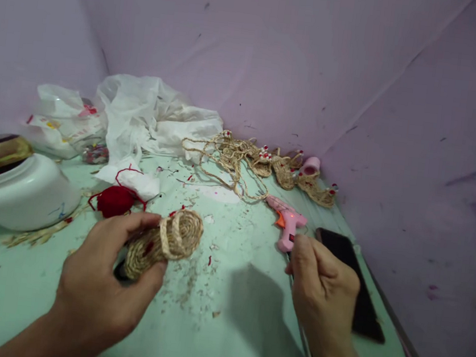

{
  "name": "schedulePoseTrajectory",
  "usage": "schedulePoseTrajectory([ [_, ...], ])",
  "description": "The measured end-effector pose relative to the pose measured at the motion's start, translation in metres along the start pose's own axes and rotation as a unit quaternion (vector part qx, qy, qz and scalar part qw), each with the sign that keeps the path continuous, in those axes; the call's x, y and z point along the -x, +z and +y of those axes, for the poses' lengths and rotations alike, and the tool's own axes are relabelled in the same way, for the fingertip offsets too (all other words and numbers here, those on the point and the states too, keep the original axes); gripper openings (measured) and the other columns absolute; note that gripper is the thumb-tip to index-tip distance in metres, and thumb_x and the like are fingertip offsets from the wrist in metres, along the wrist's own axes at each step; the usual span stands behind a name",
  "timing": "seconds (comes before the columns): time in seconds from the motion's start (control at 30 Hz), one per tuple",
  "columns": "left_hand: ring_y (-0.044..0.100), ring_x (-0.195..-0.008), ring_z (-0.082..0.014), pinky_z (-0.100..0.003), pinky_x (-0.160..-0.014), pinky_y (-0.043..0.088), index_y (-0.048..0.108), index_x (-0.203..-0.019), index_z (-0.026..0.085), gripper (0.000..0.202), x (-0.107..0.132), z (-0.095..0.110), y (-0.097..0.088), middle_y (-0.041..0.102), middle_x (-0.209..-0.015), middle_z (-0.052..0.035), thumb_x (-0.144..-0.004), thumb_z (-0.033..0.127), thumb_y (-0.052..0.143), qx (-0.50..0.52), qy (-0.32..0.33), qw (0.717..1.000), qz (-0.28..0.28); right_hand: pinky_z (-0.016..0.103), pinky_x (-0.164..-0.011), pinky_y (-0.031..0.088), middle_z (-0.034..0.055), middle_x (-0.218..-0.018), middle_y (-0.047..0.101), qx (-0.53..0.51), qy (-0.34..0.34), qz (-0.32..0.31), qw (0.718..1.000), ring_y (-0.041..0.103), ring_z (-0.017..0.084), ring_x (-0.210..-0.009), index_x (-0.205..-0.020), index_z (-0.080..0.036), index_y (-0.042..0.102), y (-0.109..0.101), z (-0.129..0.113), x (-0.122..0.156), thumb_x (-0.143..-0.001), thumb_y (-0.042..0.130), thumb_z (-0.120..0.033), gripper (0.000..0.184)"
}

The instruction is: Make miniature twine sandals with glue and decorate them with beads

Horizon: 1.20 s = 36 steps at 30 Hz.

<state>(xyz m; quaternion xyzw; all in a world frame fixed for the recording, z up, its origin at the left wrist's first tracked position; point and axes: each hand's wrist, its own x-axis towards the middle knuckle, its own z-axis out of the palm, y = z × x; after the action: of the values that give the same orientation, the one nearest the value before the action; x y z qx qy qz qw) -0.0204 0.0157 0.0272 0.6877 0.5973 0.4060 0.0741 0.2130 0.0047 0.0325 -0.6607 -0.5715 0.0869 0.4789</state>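
Observation:
My left hand [110, 278] is closed around a small woven jute shoe [164, 243], holding it just above the pale green table [203, 335]. My right hand [322, 285] is curled, its fingertips at the handle end of a pink glue gun [288, 221] lying on the table; whether it grips the gun or its cord I cannot make out. A red light glows on the gun.
A ball of red yarn [115, 200] lies left of the shoe. Loose jute cord [227, 157] and several finished jute shoes [306, 183] sit along the back wall. A black phone [350, 283], white plastic bags [150, 120] and a white pot [17, 188] also rest on the table.

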Motion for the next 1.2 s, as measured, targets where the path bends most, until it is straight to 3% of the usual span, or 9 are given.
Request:
schedulePoseTrajectory([
  [0.1,0.059,-0.088,-0.0237,-0.037,-0.08,0.048,0.052,-0.103,0.025,0.039,-0.003,0.0,-0.004,0.062,-0.096,-0.002,-0.065,0.029,0.06,-0.04,-0.02,0.999,-0.014,0.022,-0.045,0.039,0.0,-0.059,0.061,-0.057,0.026,-0.086,0.994,0.054,0.012,-0.051,-0.066,-0.018,0.062,0.001,-0.003,0.0,-0.08,0.052,-0.029,0.02],
  [0.2,0.06,-0.087,-0.023,-0.036,-0.08,0.047,0.052,-0.103,0.024,0.038,-0.004,0.0,-0.005,0.062,-0.099,-0.0032,-0.066,0.029,0.058,-0.044,-0.015,0.999,-0.027,0.024,-0.053,0.045,0.0029,-0.066,0.067,-0.091,0.034,-0.172,0.98,0.059,0.014,-0.057,-0.07,-0.017,0.066,0.002,-0.007,0.002,-0.074,0.059,-0.025,0.011],
  [0.33,0.059,-0.088,-0.0241,-0.038,-0.081,0.047,0.051,-0.103,0.023,0.038,-0.003,0.001,-0.004,0.062,-0.099,-0.0044,-0.066,0.028,0.057,-0.04,-0.001,0.999,-0.027,0.023,-0.054,0.042,0.0001,-0.057,0.064,-0.008,0.026,-0.392,0.92,0.057,0.013,-0.054,-0.059,-0.017,0.063,0.0,-0.014,0.007,-0.065,0.068,-0.019,0.008],
  [0.47,0.058,-0.089,-0.0239,-0.038,-0.083,0.046,0.051,-0.102,0.022,0.038,-0.004,0.0,-0.005,0.062,-0.099,-0.0047,-0.066,0.027,0.057,-0.023,-0.007,0.999,-0.029,0.022,-0.052,0.038,-0.0027,-0.067,0.066,0.077,-0.04,-0.484,0.871,0.055,0.013,-0.058,-0.073,-0.022,0.067,0.006,-0.016,0.013,-0.051,0.08,-0.028,0.026],
  [0.57,0.058,-0.088,-0.023,-0.037,-0.083,0.045,0.052,-0.102,0.02,0.037,-0.005,0.0,-0.005,0.062,-0.098,-0.0052,-0.066,0.026,0.057,-0.017,-0.005,0.999,-0.028,0.021,-0.059,0.037,-0.0043,-0.07,0.065,0.073,-0.1,-0.501,0.857,0.056,0.011,-0.062,-0.071,-0.023,0.066,0.014,-0.012,0.019,-0.066,0.067,-0.015,0.009],
  [0.67,0.057,-0.088,-0.0224,-0.036,-0.083,0.045,0.052,-0.102,0.019,0.037,-0.005,0.0,-0.006,0.061,-0.098,-0.0054,-0.066,0.025,0.057,-0.012,0.003,1.0,-0.023,0.02,-0.059,0.036,-0.0041,-0.07,0.062,0.058,-0.13,-0.498,0.855,0.054,0.01,-0.062,-0.068,-0.021,0.06,0.018,-0.007,0.02,-0.068,0.055,-0.005,0.017],
  [0.9,0.058,-0.087,-0.0218,-0.035,-0.082,0.046,0.052,-0.099,0.018,0.035,-0.007,0.001,-0.008,0.062,-0.096,-0.0058,-0.065,0.022,0.056,0.007,0.019,1.0,-0.003,0.024,-0.059,0.035,0.0011,-0.073,0.059,0.061,-0.104,-0.301,0.946,0.054,0.014,-0.066,-0.077,-0.019,0.052,0.035,-0.001,0.006,-0.081,0.044,-0.018,0.009],
  [1.1,0.058,-0.087,-0.0218,-0.035,-0.082,0.045,0.052,-0.099,0.018,0.035,-0.006,-0.001,-0.009,0.062,-0.096,-0.0054,-0.065,0.021,0.056,-0.001,0.042,0.999,0.004,0.025,-0.053,0.029,0.0025,-0.081,0.062,0.203,-0.147,-0.353,0.901,0.056,0.015,-0.064,-0.079,-0.02,0.059,0.059,-0.007,0.013,-0.081,0.047,-0.02,0.012],
  [1.2,0.059,-0.087,-0.0219,-0.035,-0.082,0.046,0.053,-0.099,0.018,0.035,-0.006,-0.001,-0.01,0.062,-0.095,-0.0051,-0.064,0.021,0.057,0.003,0.041,0.999,0.009,0.025,-0.053,0.029,0.0018,-0.072,0.058,0.14,-0.135,-0.346,0.918,0.051,0.014,-0.061,-0.074,-0.018,0.053,0.052,-0.005,0.014,-0.082,0.041,-0.02,0.014],
])
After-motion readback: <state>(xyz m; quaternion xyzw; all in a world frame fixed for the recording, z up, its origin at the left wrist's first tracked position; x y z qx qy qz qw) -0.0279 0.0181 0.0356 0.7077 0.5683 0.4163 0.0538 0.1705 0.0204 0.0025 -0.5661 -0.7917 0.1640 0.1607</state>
